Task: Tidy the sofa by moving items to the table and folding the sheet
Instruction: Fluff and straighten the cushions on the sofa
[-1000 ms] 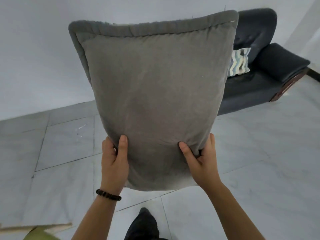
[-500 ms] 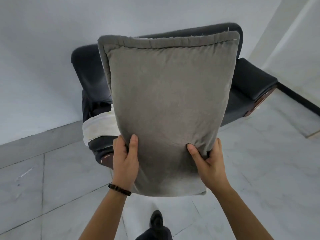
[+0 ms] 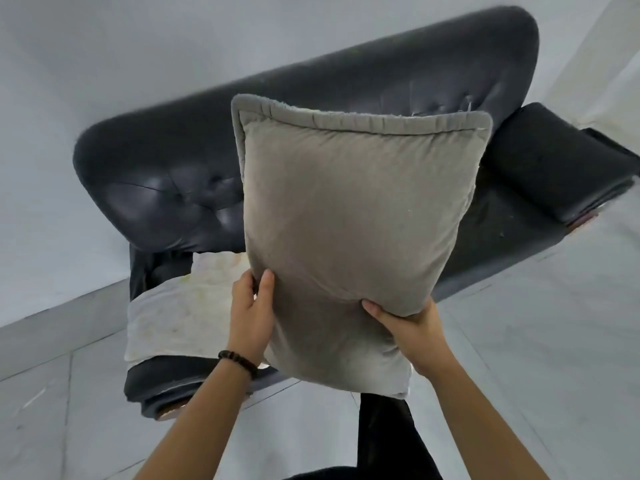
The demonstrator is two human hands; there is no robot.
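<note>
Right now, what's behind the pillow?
Behind the pillow, which both hands hold up, stands the black sofa. A white sheet lies over its left armrest. The middle of the seat and backrest is covered by the pillow, so anything there is hidden.

Both forearms are extended forward; left hand (image 3: 250, 317) and right hand (image 3: 412, 332) are curled in a grip, thumbs facing the camera

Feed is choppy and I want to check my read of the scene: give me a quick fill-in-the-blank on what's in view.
1. The grey cushion is held by ____ hands, the left hand and the right hand.
2. The sofa behind it is ____ in colour.
3. The white sheet lies draped over the sofa's ____ end, as seen in the picture.
4. A beaded bracelet sits on the ____ wrist.

Missing words: both; black; left; left
</note>
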